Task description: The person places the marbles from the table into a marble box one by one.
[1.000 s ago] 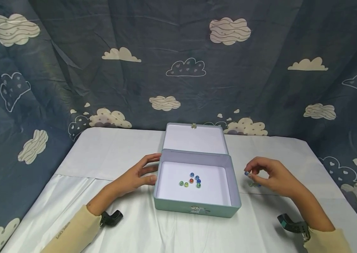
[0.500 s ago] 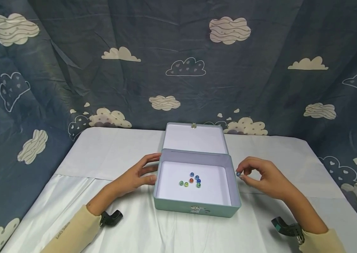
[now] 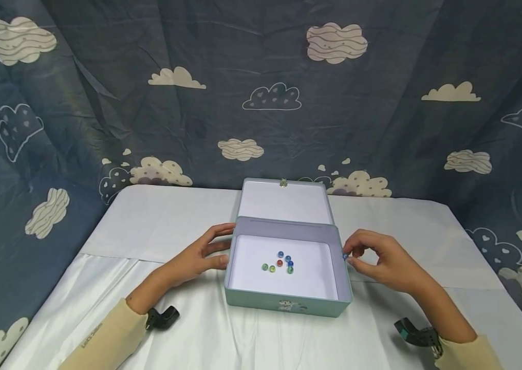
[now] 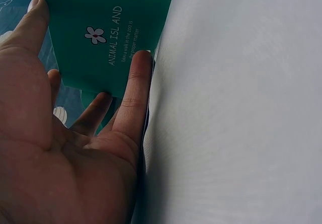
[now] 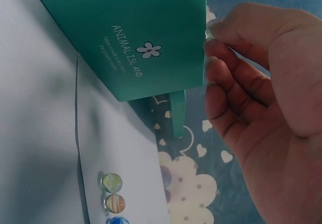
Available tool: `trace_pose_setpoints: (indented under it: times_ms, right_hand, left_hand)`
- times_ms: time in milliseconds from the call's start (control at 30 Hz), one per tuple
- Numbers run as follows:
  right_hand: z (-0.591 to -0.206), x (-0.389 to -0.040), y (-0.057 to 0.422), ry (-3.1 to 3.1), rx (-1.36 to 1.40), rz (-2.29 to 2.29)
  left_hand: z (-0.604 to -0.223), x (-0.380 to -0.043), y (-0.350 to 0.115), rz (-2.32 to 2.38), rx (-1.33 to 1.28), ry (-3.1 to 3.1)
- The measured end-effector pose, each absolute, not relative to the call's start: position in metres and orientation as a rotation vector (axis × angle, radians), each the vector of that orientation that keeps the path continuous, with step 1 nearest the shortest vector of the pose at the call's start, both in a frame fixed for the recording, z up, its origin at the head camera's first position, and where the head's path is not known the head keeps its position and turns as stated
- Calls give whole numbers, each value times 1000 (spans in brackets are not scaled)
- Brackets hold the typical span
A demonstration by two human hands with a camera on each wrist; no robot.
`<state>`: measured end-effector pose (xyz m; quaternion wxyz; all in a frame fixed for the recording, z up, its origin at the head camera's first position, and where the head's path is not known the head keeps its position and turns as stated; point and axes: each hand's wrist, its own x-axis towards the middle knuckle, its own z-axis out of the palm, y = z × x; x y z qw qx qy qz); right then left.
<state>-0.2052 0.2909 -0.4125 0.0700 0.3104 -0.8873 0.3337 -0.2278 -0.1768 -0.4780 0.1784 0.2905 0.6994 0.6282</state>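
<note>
An open green tin box [image 3: 289, 307] stands in the middle of the table in the head view, its hinged lid [image 3: 284, 201] laid back behind it. Several glass marbles lie on its white floor, among them a red marble [image 3: 280, 263] and a yellow-green marble [image 3: 272, 269]. My left hand [image 3: 194, 262] rests against the box's left wall with straight, spread fingers; the left wrist view has its fingertips on the printed green side [image 4: 100, 38]. With thumb and fingertips, my right hand [image 3: 386, 259] pinches a blue marble [image 3: 345, 256] at the right rim, mostly hidden by the fingers.
To the right of the box, the right wrist view shows a yellow-green marble [image 5: 111, 182], an orange-striped marble [image 5: 115, 203] and a blue marble [image 5: 117, 221] on the white tablecloth [image 3: 187, 329]. A dark cloud-patterned curtain [image 3: 261, 61] hangs behind and beside the table.
My right hand has carried the blue marble leftward from beside the box to its right rim, slowing in the last half second. My left hand and the box have stayed in place.
</note>
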Motion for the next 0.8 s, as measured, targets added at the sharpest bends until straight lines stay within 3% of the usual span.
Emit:
trace_pose_setpoints:
  times_ms: [800]
  right_hand:
    - [-420, -213, 300, -2696, 872, 944]
  left_hand:
    - [-476, -227, -177, 1776, 805, 1982]
